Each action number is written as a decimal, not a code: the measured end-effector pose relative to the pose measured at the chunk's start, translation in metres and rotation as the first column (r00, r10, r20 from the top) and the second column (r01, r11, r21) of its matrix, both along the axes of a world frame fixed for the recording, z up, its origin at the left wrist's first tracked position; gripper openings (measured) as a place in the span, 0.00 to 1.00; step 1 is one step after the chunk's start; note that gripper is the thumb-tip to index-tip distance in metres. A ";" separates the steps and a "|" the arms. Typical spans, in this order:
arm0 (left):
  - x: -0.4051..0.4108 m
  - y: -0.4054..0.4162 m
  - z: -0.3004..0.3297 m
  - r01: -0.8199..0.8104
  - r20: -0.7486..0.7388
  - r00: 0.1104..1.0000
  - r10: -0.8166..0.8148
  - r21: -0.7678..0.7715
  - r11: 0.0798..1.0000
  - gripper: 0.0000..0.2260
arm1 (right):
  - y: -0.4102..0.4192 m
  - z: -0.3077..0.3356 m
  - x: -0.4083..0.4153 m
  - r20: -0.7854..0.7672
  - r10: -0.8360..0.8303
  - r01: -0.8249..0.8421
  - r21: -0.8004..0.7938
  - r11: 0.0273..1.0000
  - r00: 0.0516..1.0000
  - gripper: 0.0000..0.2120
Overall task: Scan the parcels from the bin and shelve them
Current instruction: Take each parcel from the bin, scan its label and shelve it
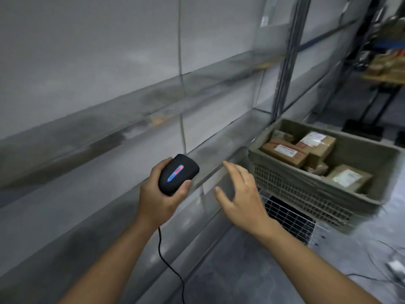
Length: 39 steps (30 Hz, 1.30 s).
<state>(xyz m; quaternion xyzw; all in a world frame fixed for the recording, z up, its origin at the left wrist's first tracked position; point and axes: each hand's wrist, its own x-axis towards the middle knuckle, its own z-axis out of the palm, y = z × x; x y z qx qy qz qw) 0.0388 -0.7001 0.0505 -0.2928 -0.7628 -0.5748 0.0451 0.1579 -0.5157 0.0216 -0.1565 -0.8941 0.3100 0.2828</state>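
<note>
Black scanner [178, 174] sits gripped in the left hand [161, 195], fingers curled round it. The right hand [240, 194] hovers with fingers [230, 168] spread and released, near the bin [306, 194] of parcels [285, 153] but apart from it.

We are looking through a single head-worn wide-angle camera, facing forward and down. We are seeing both forearms reaching in from the bottom edge, close to the lens. We are viewing the grey shelves [131, 119] slanting across the left, near us, and the bin [306, 194] standing on the floor farther right.
</note>
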 end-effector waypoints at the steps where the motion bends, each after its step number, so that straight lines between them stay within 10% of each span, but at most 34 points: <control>1: 0.001 0.020 0.000 0.037 0.002 0.999 -0.037 -0.007 0.999 0.26 | 0.016 -0.003 0.007 0.012 -0.032 0.033 -0.013 0.999 0.999 0.32; 18: 0.031 0.293 -0.016 0.371 0.027 0.928 -0.370 -0.126 0.920 0.30 | 0.238 -0.051 0.111 0.186 -0.450 0.479 -0.160 0.863 0.873 0.31; 39: -0.100 0.466 -0.078 0.511 0.206 0.849 -0.486 -0.089 0.855 0.29 | 0.406 -0.113 -0.002 0.534 -0.439 0.590 -0.144 0.795 0.723 0.41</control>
